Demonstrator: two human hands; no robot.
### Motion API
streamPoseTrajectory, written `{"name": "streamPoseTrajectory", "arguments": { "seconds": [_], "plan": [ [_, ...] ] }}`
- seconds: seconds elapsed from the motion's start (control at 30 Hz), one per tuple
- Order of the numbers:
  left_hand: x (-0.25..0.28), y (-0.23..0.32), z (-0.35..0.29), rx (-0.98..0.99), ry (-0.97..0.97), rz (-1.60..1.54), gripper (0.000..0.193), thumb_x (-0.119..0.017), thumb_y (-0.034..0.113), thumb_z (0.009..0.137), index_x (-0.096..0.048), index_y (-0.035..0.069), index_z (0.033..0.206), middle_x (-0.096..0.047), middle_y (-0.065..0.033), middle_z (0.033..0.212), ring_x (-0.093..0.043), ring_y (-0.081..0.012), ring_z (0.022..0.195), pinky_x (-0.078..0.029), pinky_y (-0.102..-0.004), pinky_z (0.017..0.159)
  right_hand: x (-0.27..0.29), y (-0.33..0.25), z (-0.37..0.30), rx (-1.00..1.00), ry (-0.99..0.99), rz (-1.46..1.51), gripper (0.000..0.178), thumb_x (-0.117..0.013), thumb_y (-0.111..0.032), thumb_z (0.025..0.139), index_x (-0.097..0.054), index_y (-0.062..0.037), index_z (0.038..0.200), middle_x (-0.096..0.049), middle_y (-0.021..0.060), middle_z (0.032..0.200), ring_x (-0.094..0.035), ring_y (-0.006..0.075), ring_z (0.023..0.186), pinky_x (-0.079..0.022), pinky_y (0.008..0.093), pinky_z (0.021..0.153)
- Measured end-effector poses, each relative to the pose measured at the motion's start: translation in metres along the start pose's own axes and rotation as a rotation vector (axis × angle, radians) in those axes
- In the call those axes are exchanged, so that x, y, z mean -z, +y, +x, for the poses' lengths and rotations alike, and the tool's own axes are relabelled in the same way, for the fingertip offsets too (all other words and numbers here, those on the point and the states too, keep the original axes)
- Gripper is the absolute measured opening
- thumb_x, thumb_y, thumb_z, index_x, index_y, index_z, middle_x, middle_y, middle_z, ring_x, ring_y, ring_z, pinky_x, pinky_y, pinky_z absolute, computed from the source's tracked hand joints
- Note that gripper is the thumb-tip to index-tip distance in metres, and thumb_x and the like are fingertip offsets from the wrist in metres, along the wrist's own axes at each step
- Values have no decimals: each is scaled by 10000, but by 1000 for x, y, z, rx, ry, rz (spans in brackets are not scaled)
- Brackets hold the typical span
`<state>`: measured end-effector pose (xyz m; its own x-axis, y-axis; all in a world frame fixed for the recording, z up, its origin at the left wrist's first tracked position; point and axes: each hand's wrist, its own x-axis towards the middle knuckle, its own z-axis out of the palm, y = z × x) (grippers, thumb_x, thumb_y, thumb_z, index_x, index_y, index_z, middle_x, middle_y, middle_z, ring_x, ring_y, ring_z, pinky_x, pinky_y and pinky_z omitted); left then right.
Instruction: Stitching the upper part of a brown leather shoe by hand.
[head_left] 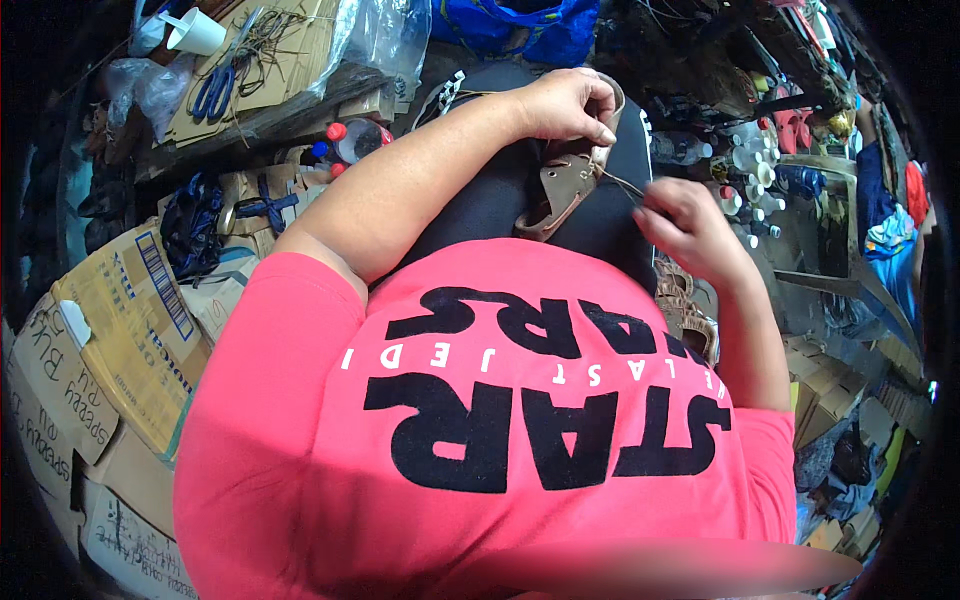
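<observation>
A brown leather shoe upper [563, 186] with small eyelet holes lies across my dark-trousered lap. My left hand [567, 106] is closed around its far end, thumb and fingers pinching the leather edge. From the upper's right side a thin thread [622, 182] runs to my right hand [686, 222]. That hand is curled shut on the thread, a little apart from the leather; whether a needle is also in its fingers cannot be made out. More brown stitched leather uppers [686, 312] sit beside my right thigh, partly behind my forearm.
Blue-handled scissors [213, 94] and a white cup [198, 33] rest on cardboard at far left. Red-capped bottles [358, 140] stand nearer. A blue bag [510, 28] is ahead. Several bottles [750, 165] crowd the right, and cardboard boxes [135, 325] fill the left.
</observation>
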<state>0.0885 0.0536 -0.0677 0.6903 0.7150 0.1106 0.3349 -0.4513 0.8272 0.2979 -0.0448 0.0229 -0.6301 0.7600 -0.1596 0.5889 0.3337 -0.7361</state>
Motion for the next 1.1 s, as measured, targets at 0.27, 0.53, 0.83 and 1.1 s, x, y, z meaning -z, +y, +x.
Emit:
{"name": "streamPoseTrajectory", "arguments": {
  "seconds": [0.27, 0.53, 0.83, 1.1],
  "plan": [
    [26, 13, 1, 212, -349, -328, 213, -716, 174, 769, -681, 50, 939, -563, -62, 935, -546, -166, 889, -440, -299, 810, -2, 6, -6, -121, 199, 54, 239, -603, -7, 816, -667, -73, 1036, -534, 63, 764, -548, 125, 686, -443, 254, 619],
    [27, 5, 2, 153, -354, -257, 258, -700, 111, 754, -697, 71, 1009, -583, -69, 965, -557, -182, 920, -441, -303, 850, -13, 19, 8, -116, 193, -99, 279, -605, -20, 767, -678, -81, 1030, -575, 115, 812, -598, 262, 745, -475, 327, 690],
    [24, 3, 6, 154, -374, -219, 253, -691, 96, 748, -703, 78, 1001, -600, -79, 972, -553, -195, 951, -424, -307, 880, -11, 5, 18, -75, 179, -292, 236, -597, -63, 758, -688, -66, 976, -599, 144, 823, -603, 322, 770, -490, 387, 714],
    [23, 3, 5, 141, -364, -201, 242, -692, 102, 745, -709, 87, 986, -613, -87, 974, -549, -201, 961, -418, -306, 884, -16, -3, 21, -42, 184, -414, 219, -594, -68, 766, -694, -72, 960, -595, 141, 769, -603, 334, 735, -491, 406, 691]
  ]
}}
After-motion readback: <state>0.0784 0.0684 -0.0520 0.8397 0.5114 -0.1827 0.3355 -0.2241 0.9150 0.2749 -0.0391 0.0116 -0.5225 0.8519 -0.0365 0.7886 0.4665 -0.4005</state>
